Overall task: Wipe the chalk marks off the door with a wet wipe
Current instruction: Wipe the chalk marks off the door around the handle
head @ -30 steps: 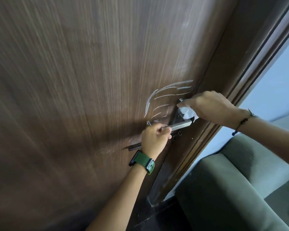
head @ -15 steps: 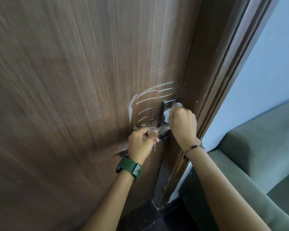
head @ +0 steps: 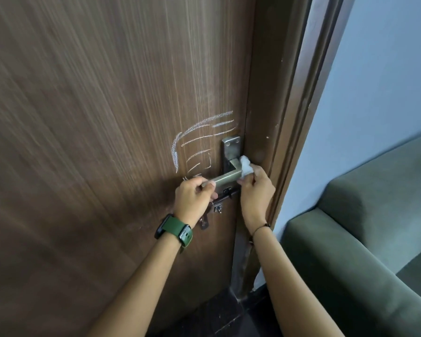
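White chalk marks (head: pixel 199 139), several curved and straight strokes, show on the dark brown wooden door (head: pixel 95 142) just left of and above the metal handle plate. My left hand (head: pixel 195 198), with a green watch on its wrist, grips the free end of the steel lever handle (head: pixel 225 180). My right hand (head: pixel 255 193) holds a crumpled white wet wipe (head: pixel 246 167) against the handle's inner end, beside the door's edge. The wipe is apart from the chalk strokes.
A dark sliding bolt (head: pixel 225 195) sits under the handle, partly behind my hands. The brown door frame (head: pixel 294 117) runs along the right, then a pale blue wall (head: pixel 374 81). A grey-green sofa (head: pixel 365 234) stands low at the right.
My right hand dropped from above the handle plate to the handle's inner end, uncovering the plate. The view swung so the door stands more upright. My left hand kept hold of the lever.
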A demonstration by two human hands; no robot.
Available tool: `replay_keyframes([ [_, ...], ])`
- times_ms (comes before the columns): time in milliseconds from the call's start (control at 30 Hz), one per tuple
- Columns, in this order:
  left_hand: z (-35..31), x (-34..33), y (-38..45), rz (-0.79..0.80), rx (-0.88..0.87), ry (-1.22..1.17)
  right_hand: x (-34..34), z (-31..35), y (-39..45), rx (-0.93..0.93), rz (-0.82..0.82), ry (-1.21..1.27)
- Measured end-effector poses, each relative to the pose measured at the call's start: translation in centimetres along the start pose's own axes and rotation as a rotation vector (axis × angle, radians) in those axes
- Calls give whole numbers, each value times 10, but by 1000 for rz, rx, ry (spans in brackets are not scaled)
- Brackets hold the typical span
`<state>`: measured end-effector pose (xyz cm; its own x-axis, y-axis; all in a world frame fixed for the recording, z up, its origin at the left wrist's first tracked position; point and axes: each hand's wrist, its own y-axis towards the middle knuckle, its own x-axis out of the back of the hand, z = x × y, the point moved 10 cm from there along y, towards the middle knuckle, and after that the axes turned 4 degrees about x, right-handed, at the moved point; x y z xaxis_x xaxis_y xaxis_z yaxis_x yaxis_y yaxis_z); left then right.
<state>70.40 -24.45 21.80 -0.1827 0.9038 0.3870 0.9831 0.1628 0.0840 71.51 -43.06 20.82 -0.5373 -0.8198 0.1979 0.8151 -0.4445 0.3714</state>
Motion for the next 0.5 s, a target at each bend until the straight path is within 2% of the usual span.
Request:
replay_keyframes([
  [167,-5,1,2,-1,16,79,-14,-4,-3,41,-42,63],
  [400,-14,1,1,37,11,162,-31,-21,-6,-37,-46,102],
  [500,-15,2,-1,21,-22,171,-35,-30,-13,-13,-66,106],
])
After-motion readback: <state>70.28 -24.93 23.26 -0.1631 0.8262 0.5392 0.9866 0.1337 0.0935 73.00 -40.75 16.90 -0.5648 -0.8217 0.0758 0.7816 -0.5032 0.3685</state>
